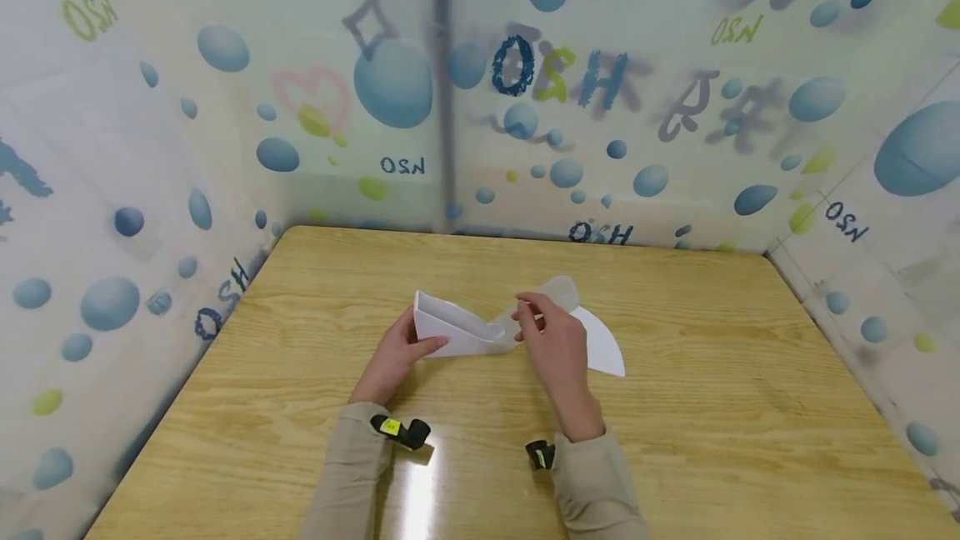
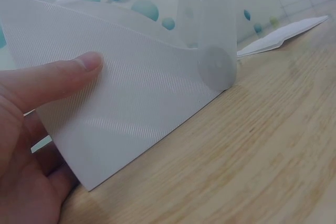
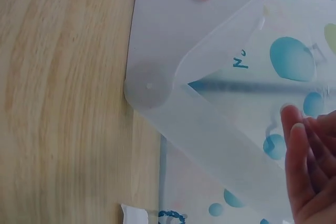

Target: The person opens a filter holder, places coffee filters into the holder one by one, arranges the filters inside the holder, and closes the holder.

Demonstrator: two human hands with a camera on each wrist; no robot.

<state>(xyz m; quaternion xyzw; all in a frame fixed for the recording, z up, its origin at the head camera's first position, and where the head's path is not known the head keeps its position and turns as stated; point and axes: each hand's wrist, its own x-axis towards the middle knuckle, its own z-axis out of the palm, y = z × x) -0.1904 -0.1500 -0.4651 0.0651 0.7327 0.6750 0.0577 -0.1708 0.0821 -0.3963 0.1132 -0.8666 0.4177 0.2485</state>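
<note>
My left hand grips a white wedge-shaped case by its wide end, thumb flat on the near face. In the left wrist view the case has fine ribs and stands tilted, with its lower edge close to the tabletop. A translucent lid is swung up from the round pivot at the narrow end, leaving the top uncovered. My right hand hovers beside the lid with loosely bent fingers. In the right wrist view that hand holds nothing and overlaps the lid.
White fan-shaped paper, apparently a thin stack, lies on the wooden table just right of my right hand. Walls printed with bubbles enclose the table's back and sides.
</note>
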